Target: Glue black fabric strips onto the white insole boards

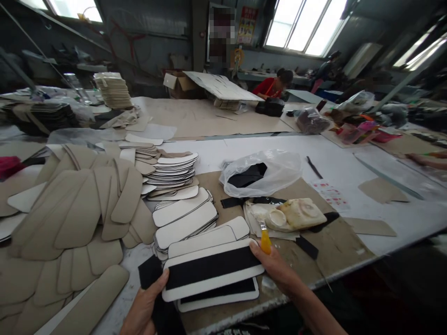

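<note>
A white rounded panel with a black strip along its middle [213, 267] is held by both ends. My left hand [146, 300] is closed on its left end, thumb on top; black strips [165, 314] hang at that hand, and I cannot tell if it grips them. My right hand [275, 267] pinches the right end and also has a yellow-handled brush [266, 239], whose bristle end points at a white paste-smeared container [302, 214]. Another black-and-white panel [226, 298] lies underneath. Just behind are stacked white panels [188, 221].
Many beige pieces [77, 209] cover the left of the table. A clear plastic bag with black material [275, 172] lies behind the container. A dark slim tool [314, 167] rests farther right. A person in red [268, 86] bends over the far table.
</note>
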Action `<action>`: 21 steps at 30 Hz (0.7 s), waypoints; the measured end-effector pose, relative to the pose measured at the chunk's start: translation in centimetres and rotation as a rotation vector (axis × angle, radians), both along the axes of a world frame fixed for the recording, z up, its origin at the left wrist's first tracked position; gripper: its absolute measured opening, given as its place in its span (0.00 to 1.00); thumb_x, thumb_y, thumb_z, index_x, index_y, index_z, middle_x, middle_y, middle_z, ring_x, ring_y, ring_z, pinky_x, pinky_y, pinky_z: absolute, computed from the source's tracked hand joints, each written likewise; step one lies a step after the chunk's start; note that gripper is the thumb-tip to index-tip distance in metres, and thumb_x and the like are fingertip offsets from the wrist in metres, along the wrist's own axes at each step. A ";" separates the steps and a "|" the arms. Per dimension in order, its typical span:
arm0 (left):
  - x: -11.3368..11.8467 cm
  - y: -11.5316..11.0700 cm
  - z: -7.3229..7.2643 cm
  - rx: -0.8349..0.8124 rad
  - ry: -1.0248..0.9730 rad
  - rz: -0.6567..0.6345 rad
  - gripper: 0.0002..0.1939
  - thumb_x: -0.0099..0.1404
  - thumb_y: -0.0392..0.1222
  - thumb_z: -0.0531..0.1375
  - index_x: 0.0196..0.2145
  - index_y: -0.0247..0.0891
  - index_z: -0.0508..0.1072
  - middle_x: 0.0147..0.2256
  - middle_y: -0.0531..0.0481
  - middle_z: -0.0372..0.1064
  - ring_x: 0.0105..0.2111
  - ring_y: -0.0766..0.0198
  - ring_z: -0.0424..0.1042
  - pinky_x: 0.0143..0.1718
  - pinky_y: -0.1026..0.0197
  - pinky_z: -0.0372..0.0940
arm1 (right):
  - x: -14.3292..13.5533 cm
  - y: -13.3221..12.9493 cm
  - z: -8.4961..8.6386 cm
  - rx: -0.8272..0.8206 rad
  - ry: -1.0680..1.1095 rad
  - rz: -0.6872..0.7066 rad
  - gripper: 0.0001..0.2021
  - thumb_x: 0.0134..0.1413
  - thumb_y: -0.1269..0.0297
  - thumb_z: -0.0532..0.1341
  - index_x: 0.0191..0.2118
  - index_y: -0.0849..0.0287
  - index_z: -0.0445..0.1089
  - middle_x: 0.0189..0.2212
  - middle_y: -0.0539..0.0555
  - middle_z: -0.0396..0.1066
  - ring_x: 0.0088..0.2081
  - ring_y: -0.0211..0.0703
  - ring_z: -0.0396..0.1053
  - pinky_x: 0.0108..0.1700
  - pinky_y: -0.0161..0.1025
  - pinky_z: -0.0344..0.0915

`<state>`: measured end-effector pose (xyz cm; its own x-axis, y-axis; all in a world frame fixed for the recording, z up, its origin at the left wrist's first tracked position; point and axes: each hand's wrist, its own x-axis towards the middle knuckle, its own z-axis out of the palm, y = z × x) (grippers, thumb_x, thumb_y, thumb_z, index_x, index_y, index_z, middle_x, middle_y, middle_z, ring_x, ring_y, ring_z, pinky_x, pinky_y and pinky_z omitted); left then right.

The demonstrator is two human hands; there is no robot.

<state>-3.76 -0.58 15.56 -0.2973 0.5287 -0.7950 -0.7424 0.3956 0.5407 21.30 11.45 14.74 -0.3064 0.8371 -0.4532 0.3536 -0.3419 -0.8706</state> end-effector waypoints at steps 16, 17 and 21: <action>0.4 -0.2 -0.2 0.052 0.023 -0.018 0.30 0.50 0.37 0.63 0.52 0.40 0.62 0.43 0.46 0.71 0.42 0.53 0.70 0.46 0.52 0.65 | 0.1 0.5 -0.1 -0.051 0.114 0.013 0.18 0.49 0.46 0.53 0.28 0.57 0.65 0.26 0.50 0.69 0.30 0.41 0.64 0.32 0.36 0.62; 0.4 -0.2 -0.2 0.031 0.009 -0.004 0.30 0.50 0.36 0.63 0.52 0.41 0.61 0.43 0.46 0.71 0.42 0.53 0.70 0.46 0.51 0.65 | 0.0 0.4 -0.1 -0.080 0.158 0.002 0.18 0.49 0.46 0.53 0.29 0.56 0.66 0.27 0.51 0.69 0.30 0.41 0.65 0.33 0.36 0.62; 0.5 -0.5 0.0 -0.069 -0.053 0.001 0.31 0.51 0.37 0.62 0.53 0.37 0.61 0.38 0.43 0.74 0.40 0.49 0.71 0.44 0.47 0.65 | -0.2 0.0 -0.5 -0.220 0.335 -0.058 0.17 0.51 0.46 0.52 0.34 0.56 0.65 0.27 0.51 0.68 0.30 0.40 0.65 0.29 0.34 0.61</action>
<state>-3.24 -1.08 15.56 -0.2538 0.4719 -0.8443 -0.7696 0.4302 0.4718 21.08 11.49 14.27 -0.4226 0.7517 -0.5062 0.0374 -0.5436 -0.8385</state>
